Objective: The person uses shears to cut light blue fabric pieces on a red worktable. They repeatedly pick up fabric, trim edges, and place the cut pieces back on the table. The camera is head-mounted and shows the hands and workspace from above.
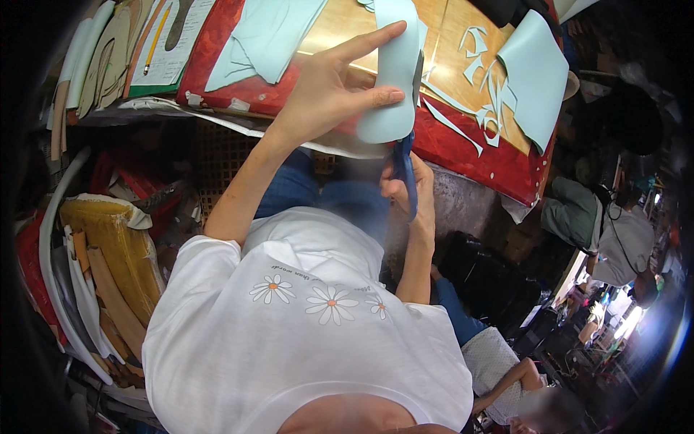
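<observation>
My left hand [318, 90] grips a pale blue sheet piece [395, 69] with a rounded lower end, its thumb lying across the front and the index finger stretched along it. In my right hand [421, 192] is a pair of scissors [404, 170] with dark blue handles. The blades run up along the right edge of the piece, partly hidden behind it. Narrow pale blue offcuts [491, 108] lie on the table to the right. A larger pale blue sheet [536, 79] rests beside them, hanging over the table's edge.
The table [506, 168] has a red covering and a wooden board. Pale blue sheets [267, 36] are stacked at left, near a pencil [155, 40] on paper. Rolled material [76, 61] stands far left. Two other people [618, 239] [506, 369] are at right.
</observation>
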{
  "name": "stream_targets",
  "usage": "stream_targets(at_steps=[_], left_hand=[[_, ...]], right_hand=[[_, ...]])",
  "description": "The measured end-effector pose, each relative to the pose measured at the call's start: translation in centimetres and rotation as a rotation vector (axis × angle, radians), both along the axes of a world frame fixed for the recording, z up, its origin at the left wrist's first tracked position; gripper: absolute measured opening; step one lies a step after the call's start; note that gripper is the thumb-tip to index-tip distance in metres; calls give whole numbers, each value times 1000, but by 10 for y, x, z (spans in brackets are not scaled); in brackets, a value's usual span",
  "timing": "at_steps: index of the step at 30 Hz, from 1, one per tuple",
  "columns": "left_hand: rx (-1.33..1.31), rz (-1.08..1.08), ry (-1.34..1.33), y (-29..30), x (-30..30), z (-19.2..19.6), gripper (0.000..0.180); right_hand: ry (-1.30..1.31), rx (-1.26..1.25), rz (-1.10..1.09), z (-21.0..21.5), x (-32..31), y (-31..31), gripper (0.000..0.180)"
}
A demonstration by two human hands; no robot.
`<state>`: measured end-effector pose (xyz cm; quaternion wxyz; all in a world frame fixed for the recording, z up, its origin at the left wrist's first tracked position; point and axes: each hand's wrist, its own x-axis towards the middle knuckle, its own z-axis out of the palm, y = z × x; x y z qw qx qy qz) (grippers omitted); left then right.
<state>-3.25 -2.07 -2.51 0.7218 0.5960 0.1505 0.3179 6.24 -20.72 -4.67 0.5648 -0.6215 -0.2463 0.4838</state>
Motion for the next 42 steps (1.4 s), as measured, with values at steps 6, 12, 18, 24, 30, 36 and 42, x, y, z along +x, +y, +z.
stream_targets(at_steps=[6,12,18,24,30,36,42], left_hand=[[33,10,8,-3,2,-2,61],[148,182,-45,13,11,-3,41],[97,93,-8,5,8,-1,41],[-11,28,-3,2,6,-1,44],[-30,23,15,-1,6,-2,47],[51,25,48,-4,7,-6,51],[67,19,72,-2,8,-14,51]], right_hand=[[91,-1,-20,-1,-4,-2,40],[62,-12,-31,-1,-7,1,43],[-55,73,-19,0,1,13,62],[-46,73,-29,1,-2,16,63],[16,17,-59,3,-4,13,55],[-71,46,-37,8,3,20,62],[-82,11,-43,6,4,21,68]])
